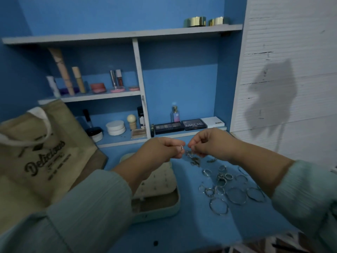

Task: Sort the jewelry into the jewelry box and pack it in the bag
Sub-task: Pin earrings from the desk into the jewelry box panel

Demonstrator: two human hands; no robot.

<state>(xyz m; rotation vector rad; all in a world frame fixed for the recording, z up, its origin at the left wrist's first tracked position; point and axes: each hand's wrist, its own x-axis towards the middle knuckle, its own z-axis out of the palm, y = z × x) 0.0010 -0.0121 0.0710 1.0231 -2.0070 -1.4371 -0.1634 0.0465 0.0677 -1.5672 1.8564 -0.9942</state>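
My left hand (162,148) pinches a small silver earring (181,147) at its fingertips, raised above the blue desk. My right hand (209,145) is close beside it, fingers curled and pinching something tiny that I cannot make out. Below my left forearm lies the open pale-green jewelry box (160,199) with a cream padded insert. Several silver rings, hoops and bangles (226,187) lie scattered on the desk to the right of the box. A beige canvas bag (42,154) with dark lettering stands at the left.
Behind the hands, white shelves (102,96) hold cosmetics. Eyeshadow palettes (182,126) and a perfume bottle (174,114) sit in the right alcove. A white slatted wall (291,70) closes the right side. The blue desk's (182,230) front edge is near the bottom.
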